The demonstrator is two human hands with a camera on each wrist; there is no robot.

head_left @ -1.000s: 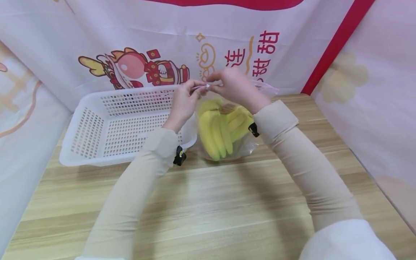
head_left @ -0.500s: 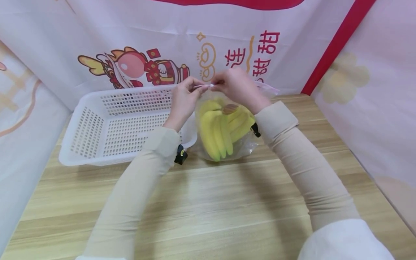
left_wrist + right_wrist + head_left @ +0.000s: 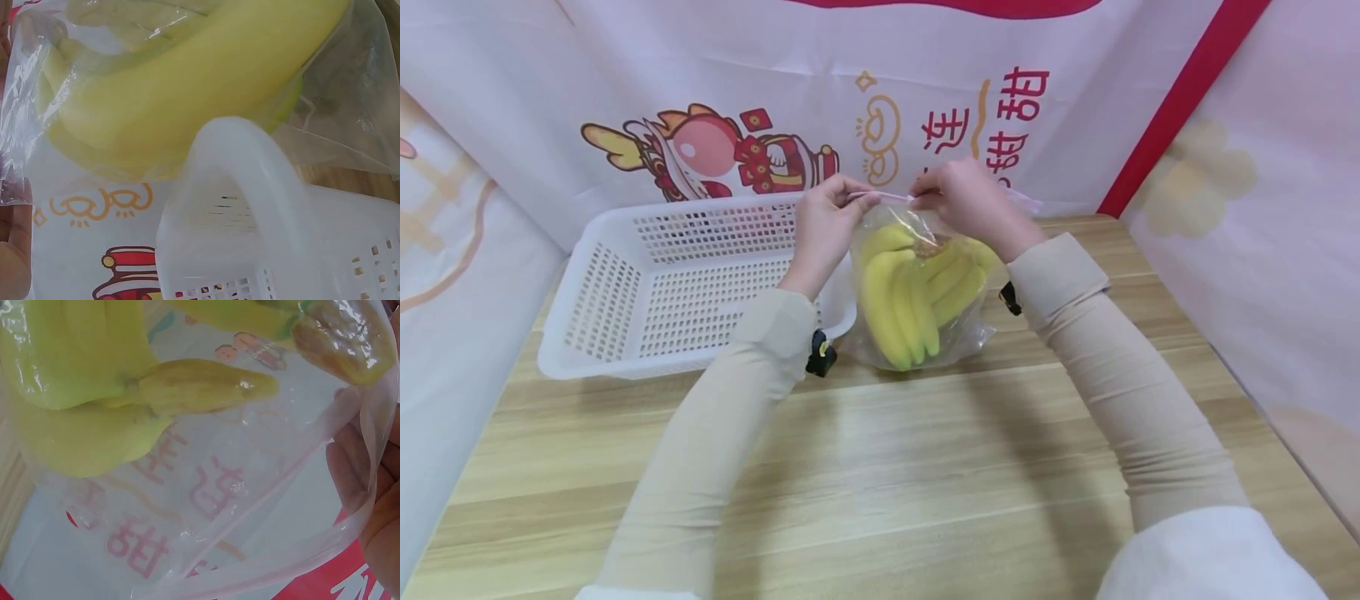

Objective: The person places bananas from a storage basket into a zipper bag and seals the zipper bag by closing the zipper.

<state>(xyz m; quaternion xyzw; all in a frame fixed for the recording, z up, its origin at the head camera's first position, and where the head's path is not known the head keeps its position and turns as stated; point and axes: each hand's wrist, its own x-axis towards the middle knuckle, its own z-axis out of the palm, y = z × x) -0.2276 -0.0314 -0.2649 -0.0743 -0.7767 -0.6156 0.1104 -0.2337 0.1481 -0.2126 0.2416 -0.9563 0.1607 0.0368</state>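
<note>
A clear plastic zip bag [image 3: 958,346] with a pinkish top strip stands on the table, with yellow bananas [image 3: 898,308] inside. At the bag's top left corner, my left hand [image 3: 823,233] pinches the strip between thumb and fingers. My right hand [image 3: 970,204] pinches the same strip farther right, at a small whitish piece. Right of that hand, the bag's mouth [image 3: 325,550] gapes in the right wrist view. Banana stems [image 3: 206,387] show through the film there. In the left wrist view, a big banana [image 3: 187,94] fills the upper part behind the film.
A white perforated plastic basket [image 3: 553,354] stands left of the bag, its right end close against it. Printed cloth [image 3: 737,50] hangs behind the wooden table [image 3: 880,483], and more cloth [image 3: 1300,208] closes the right side.
My right hand has slid rightward along the bag's top strip, away from my left hand, and the strip between them now shows stretched straight. My left hand has hardly moved.
</note>
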